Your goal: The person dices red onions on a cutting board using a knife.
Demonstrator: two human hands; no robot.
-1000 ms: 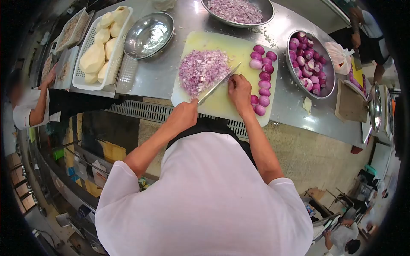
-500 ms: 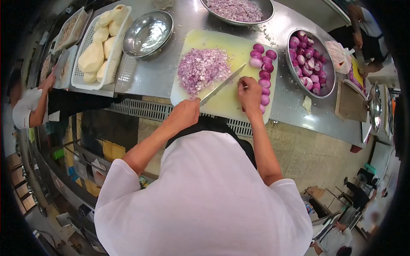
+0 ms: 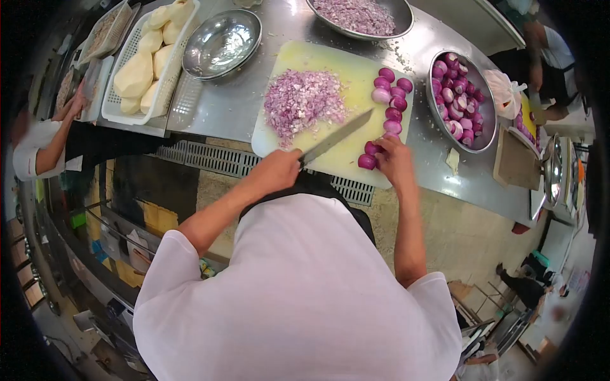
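Observation:
My left hand (image 3: 277, 170) is closed round the handle of a knife (image 3: 338, 136), whose blade points up and right over the cutting board (image 3: 309, 54). Beside the blade, a pile of chopped red onion (image 3: 300, 103) covers the board's left part. At the lower right of the board, the fingers of my right hand (image 3: 392, 155) are bent round a red onion (image 3: 373, 148), with another red onion (image 3: 366, 162) just below it. More peeled onions (image 3: 393, 114) form rows along the right side.
A bowl of chopped onion (image 3: 406, 28) stands behind the board, and a bowl of onions (image 3: 434, 105) to its right. At left are a metal bowl (image 3: 222, 44) and a white basket (image 3: 167, 89) of peeled pale vegetables. Co-workers (image 3: 41, 149) stand at both sides.
My right hand has moved right and down to the onions and gripped one. The knife has swung away from the chopped pile, its tip now further right and lower, still in my left hand.

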